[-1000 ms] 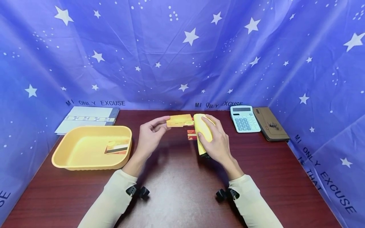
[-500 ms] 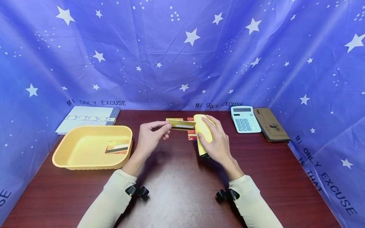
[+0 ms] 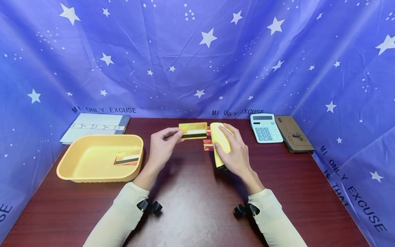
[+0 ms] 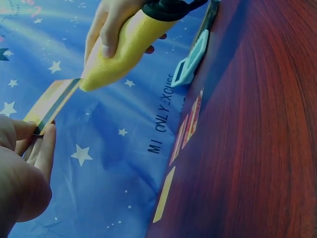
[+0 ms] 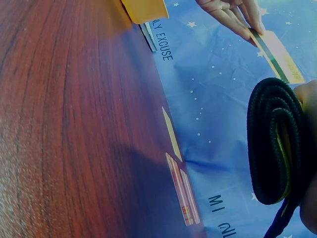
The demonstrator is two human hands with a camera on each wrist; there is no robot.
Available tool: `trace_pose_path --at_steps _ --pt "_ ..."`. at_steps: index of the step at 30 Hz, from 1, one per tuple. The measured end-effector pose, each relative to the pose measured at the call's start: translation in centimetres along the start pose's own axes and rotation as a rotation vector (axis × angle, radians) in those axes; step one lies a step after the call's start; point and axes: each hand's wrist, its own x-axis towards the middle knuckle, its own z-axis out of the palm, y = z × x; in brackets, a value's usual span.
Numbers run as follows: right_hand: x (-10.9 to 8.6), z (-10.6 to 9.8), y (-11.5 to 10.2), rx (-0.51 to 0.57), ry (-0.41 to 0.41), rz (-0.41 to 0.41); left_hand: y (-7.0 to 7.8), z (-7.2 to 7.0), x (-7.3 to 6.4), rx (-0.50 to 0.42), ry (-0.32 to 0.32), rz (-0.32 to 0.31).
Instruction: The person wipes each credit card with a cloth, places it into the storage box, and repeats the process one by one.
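My left hand pinches a yellow bank card by its left end, raised above the table. The side with the black stripe faces the head camera. My right hand grips a folded yellow cloth with a dark edge, its tip right at the card's right end. In the right wrist view the cloth's dark edge shows as rolled layers. Two red cards lie on the table, partly behind the cloth. A yellow card lies near them, hidden behind the raised card in the head view.
A yellow plastic basin with several cards in it stands at the left. Behind it lies a white and grey notebook. A calculator and a brown wallet lie at the back right, near the starry curtain.
My left hand has turned the card over: its orange face showed first, then it tilted, and now its striped back shows. My right hand holds the cloth in about the same place.
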Motion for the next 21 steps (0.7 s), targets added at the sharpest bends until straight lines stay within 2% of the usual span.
trace_pose_path --at_steps 3,6,11,21 --pt "0.0 0.0 0.0 -0.001 -0.002 0.001 -0.1 0.1 0.0 -0.083 -0.024 -0.009" --pt "0.0 0.1 -0.1 0.0 -0.005 0.002 -0.3 0.1 0.1 -0.113 -0.047 0.006" --pt "0.0 0.1 0.0 0.002 0.0 -0.001 -0.5 0.1 0.2 -0.095 -0.06 0.028" --pt "0.1 -0.1 -0.1 0.004 0.015 -0.01 -1.3 0.2 0.1 -0.031 -0.093 -0.019"
